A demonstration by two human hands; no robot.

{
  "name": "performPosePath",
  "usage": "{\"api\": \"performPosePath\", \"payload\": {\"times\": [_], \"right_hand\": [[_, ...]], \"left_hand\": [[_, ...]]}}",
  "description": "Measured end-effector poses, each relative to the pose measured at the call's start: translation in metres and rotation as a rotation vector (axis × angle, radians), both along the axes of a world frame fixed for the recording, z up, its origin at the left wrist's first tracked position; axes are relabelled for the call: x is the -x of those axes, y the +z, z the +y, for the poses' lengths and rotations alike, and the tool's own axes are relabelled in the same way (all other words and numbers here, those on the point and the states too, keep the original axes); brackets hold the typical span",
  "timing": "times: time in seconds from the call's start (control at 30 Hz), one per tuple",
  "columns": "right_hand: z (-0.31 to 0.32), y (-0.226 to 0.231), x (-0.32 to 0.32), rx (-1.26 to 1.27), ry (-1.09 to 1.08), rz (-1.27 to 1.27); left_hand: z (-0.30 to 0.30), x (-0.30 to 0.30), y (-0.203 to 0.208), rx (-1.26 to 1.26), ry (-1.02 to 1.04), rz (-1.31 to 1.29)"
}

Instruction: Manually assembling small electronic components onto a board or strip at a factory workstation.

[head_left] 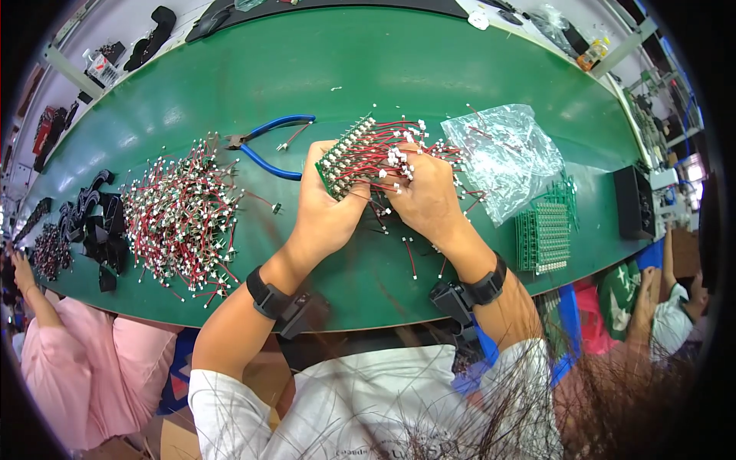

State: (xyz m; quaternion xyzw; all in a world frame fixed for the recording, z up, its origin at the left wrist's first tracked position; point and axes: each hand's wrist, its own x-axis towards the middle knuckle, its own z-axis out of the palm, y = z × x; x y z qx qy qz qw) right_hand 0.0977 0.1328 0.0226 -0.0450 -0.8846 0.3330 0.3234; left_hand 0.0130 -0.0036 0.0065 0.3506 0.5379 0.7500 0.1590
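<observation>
Electronics assembly workshop: green bench (429,69), wire-lead pile (180,218), pliers (268,146).

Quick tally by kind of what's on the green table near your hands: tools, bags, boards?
Blue-handled pliers: 1
Clear plastic bag: 1
Green board strip with red wires, held by left hand and right hand, strip at: 1
Stack of green boards: 1
Heap of loose red wire leads: 1
Total: 5

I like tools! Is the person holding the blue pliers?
No, the blue pliers lie on the green table, apart from both hands.
</observation>
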Motion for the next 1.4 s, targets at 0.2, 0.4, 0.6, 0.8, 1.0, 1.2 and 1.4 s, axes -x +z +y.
{"api": "performPosePath", "payload": {"times": [0.2, 0.4, 0.6, 0.8, 1.0, 1.2, 1.4], "right_hand": [[0.001, -0.003, 0.001, 0.046, -0.002, -0.007], [0.0, 0.001, -0.001, 0.041, -0.016, -0.071], [0.001, 0.0, 0.0, 0.003, -0.03, -0.098], [0.003, 0.001, -0.001, 0.1, 0.031, -0.106], [0.01, -0.004, 0.004, 0.132, -0.002, -0.043], [0.008, 0.005, 0.002, 0.166, 0.039, -0.133], [0.014, -0.001, 0.003, 0.135, 0.029, -0.17]], "left_hand": [[-0.001, -0.001, 0.001, 0.029, -0.017, -0.031], [0.001, -0.005, 0.003, 0.024, -0.013, -0.028], [0.0, -0.002, 0.004, 0.084, 0.014, 0.029], [-0.003, 0.0, 0.003, 0.092, -0.061, -0.044], [0.004, 0.004, -0.003, 0.009, 0.078, -0.014], [0.002, 0.018, -0.014, -0.047, 0.113, -0.18], [0.003, 0.016, -0.008, -0.119, 0.087, -0.307]]}}
